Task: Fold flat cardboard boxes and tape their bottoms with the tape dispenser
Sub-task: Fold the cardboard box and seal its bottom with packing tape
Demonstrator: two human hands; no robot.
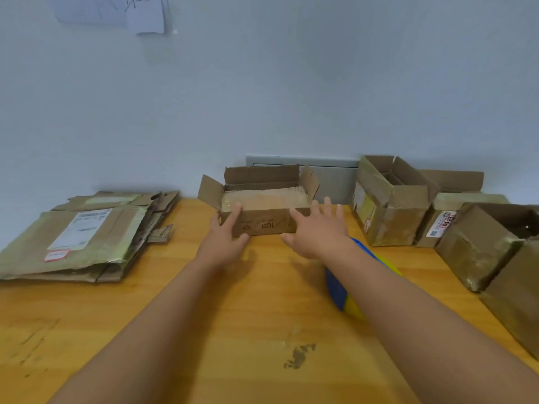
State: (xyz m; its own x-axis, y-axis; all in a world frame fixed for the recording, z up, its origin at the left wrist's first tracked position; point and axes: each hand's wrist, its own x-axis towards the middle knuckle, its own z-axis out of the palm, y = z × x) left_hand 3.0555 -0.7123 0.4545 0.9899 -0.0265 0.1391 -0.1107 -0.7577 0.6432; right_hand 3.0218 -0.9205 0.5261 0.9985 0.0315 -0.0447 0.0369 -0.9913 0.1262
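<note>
Cardboard box (264,212) stood erected at the table's (204,301) far edge, flaps up, and we touched its front with our left hand (223,240) and right hand (316,230), fingers straight, gripping nothing. At least 3 folded boxes (390,202) waited right; the flat stack (84,237) remained left.

The orange wooden tabletop (233,301) carries an open small box (264,211) at its far edge. Left of that box lies a stack of flattened cartons (78,240); right of it stand several assembled boxes (390,205); nearer, what looks like a blue-and-yellow tape dispenser (339,290)
</note>
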